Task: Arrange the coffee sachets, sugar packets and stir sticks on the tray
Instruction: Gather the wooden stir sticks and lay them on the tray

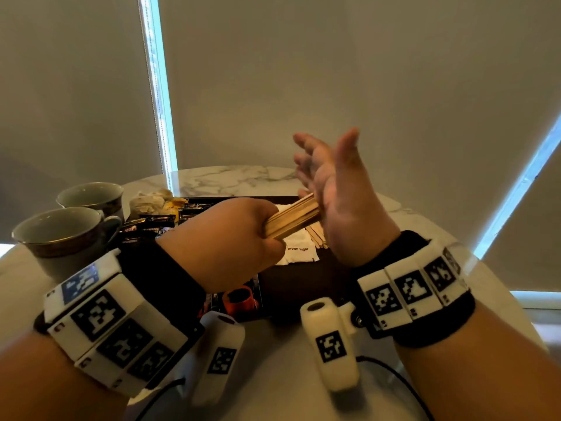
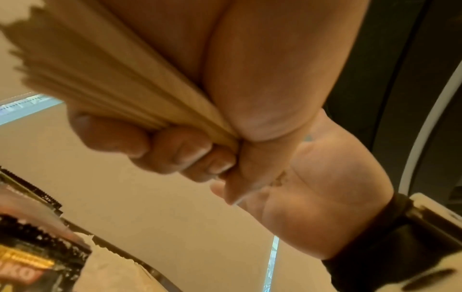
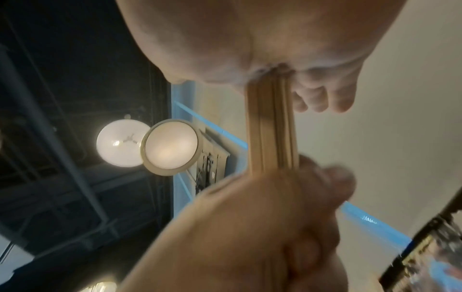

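Observation:
My left hand (image 1: 243,235) grips a bundle of wooden stir sticks (image 1: 293,218) above the dark tray (image 1: 297,284). The free ends of the sticks butt against the flat palm of my right hand (image 1: 337,189), which stands upright with straight fingers. The left wrist view shows my curled fingers (image 2: 160,150) wrapped round the sticks (image 2: 100,79). In the right wrist view the bundle (image 3: 272,126) runs from the left fist up to the right palm. A white brown sugar packet (image 1: 299,249) and a few loose sticks (image 1: 317,237) lie on the tray. Dark coffee sachets (image 1: 161,221) lie at the tray's left.
Two cups (image 1: 65,235) (image 1: 91,196) stand at the left of the round marble table (image 1: 230,179). Crumpled wrappers (image 1: 154,200) lie behind the sachets. A window blind hangs close behind the table.

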A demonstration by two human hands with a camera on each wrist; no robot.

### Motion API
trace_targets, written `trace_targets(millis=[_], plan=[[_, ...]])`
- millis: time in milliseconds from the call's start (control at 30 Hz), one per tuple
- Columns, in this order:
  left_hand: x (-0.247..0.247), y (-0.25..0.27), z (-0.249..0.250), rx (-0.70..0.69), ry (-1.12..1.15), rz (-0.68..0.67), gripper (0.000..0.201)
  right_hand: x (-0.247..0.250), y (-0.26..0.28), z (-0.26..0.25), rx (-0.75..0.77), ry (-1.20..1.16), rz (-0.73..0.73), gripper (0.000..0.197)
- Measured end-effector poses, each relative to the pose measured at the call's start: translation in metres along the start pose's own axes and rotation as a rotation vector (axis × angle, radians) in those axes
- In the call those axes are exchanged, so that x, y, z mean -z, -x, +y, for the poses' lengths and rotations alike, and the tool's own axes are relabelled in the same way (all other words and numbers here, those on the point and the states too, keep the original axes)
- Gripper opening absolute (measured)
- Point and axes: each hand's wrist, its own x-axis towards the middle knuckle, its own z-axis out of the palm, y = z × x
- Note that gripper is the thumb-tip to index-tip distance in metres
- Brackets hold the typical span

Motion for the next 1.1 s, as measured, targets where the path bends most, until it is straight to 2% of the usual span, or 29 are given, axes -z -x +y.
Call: trace_targets(millis=[67,133,233,300,433,567,633,667,733,800,933,1033,1100], plan=[[0.001,0.000,-0.001,-0.004,-0.011,0.015,0.013,0.007,-0.001,-0.010,-0.017,-0.111,0.080,0.113],[-0.001,-0.001,0.000,-0.013,-0.014,0.017,0.014,0.006,-0.002,-0.012,-0.027,-0.167,0.065,0.105],[-0.002,-0.002,0.001,-0.012,-0.002,0.002,0.012,-0.006,0.002,0.002,-0.002,-0.043,-0.035,0.129],[-0.001,-0.001,-0.001,0.001,0.022,0.002,0.011,-0.003,0.001,0.002,-0.013,-0.009,-0.020,0.131],[0.000,-0.003,-0.003,-0.016,0.003,0.029,0.014,0.004,-0.004,-0.011,-0.059,-0.180,0.080,0.099],[-0.003,-0.005,-0.005,-0.029,-0.015,0.008,0.014,-0.009,-0.001,0.003,-0.056,-0.085,-0.030,0.135],[-0.001,-0.004,-0.009,-0.020,0.027,0.018,0.010,-0.007,-0.001,0.002,-0.074,-0.111,0.001,0.134],[0.000,-0.004,-0.012,-0.028,0.049,0.039,0.008,-0.004,-0.001,-0.001,-0.096,-0.140,0.041,0.125],[0.001,-0.004,-0.014,-0.064,0.144,0.113,0.008,0.002,-0.005,-0.002,-0.164,-0.195,0.130,0.097],[0.002,-0.005,-0.016,-0.111,0.321,0.209,0.010,0.005,-0.008,0.003,-0.290,-0.241,0.149,0.086],[0.003,-0.007,-0.019,-0.169,0.707,0.389,0.012,0.000,-0.005,0.010,-0.558,-0.483,-0.093,0.095],[0.006,-0.008,-0.022,-0.226,0.944,0.518,0.010,-0.006,-0.001,0.009,-0.639,-0.696,-0.224,0.101],[0.005,-0.009,-0.023,-0.267,1.032,0.534,0.012,-0.011,0.001,0.009,-0.643,-0.796,-0.292,0.106]])
